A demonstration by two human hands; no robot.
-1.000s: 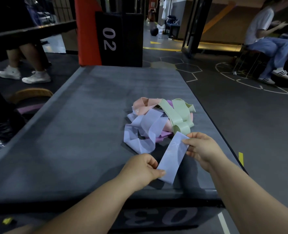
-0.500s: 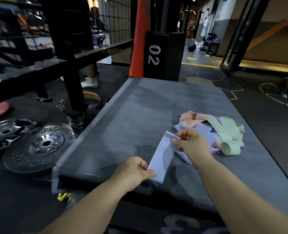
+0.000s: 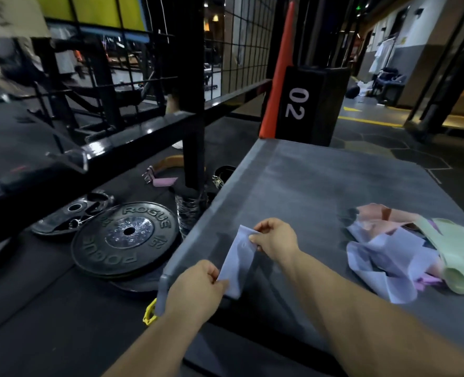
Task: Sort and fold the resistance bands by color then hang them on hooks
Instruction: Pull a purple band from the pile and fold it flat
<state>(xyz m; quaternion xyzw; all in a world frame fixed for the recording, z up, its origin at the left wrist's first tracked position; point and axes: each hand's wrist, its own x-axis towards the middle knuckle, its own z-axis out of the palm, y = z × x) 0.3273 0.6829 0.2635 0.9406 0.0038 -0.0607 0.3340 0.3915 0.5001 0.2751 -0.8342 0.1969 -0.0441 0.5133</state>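
You hold a lavender band [image 3: 237, 263] up off the tabletop [image 3: 320, 186], to the left of the pile [image 3: 416, 248] and well apart from it. Your left hand [image 3: 198, 288] pinches its near end and your right hand [image 3: 275, 238] pinches its far end, the fingers [image 3: 256, 242] of each curled onto the strip. It looks doubled over already, so the job now is a clean fold. Pull it lightly taut and line up the long edges, then bring the far end squarely onto the near end before you let either pinch go. Thin stretchy rubber tends to spring open, so press the crease flat. Lay it down left of the pile as the start of the lavender group, since more lavender lies on the pile's near side, tangled with pink and green. No hooks can be picked out here.
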